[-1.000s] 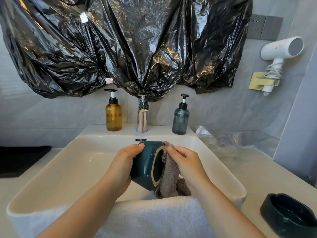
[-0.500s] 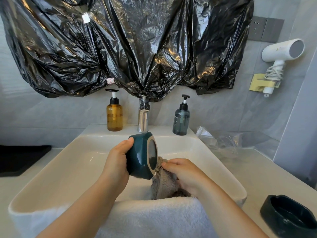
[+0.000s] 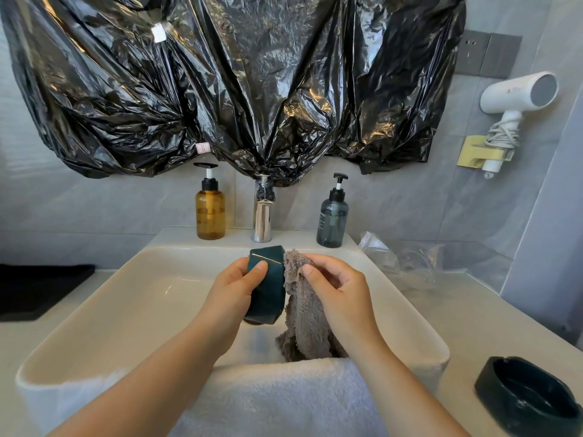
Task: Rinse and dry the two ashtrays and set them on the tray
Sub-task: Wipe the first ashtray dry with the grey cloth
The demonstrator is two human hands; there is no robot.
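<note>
While the teal ashtray (image 3: 266, 283) is held on edge above the white basin (image 3: 132, 298), its outer wall is gripped by the left hand (image 3: 232, 290), thumb laid across the near face. A grey-brown cloth (image 3: 303, 313) is pinched in the closed fingers of the right hand (image 3: 340, 294) and pressed against the right side of the ashtray, the rest of the cloth hanging down into the basin. A white towel (image 3: 277, 402) is draped over the near rim of the basin, below both forearms. A second ashtray (image 3: 530, 395), dark and open side up, is seen on the worktop (image 3: 492, 313) at the lower right, well apart from the hands. Behind the basin a chrome tap (image 3: 262, 220) is flanked by an amber pump bottle (image 3: 210, 212) on the left and a dark grey pump bottle (image 3: 332, 220) on the right. A black plastic sheet (image 3: 220, 83) is hung on the wall above, and a white hairdryer (image 3: 517, 96) is mounted at the upper right. A dark tray (image 3: 34, 291) is partly visible at the left edge.
</note>
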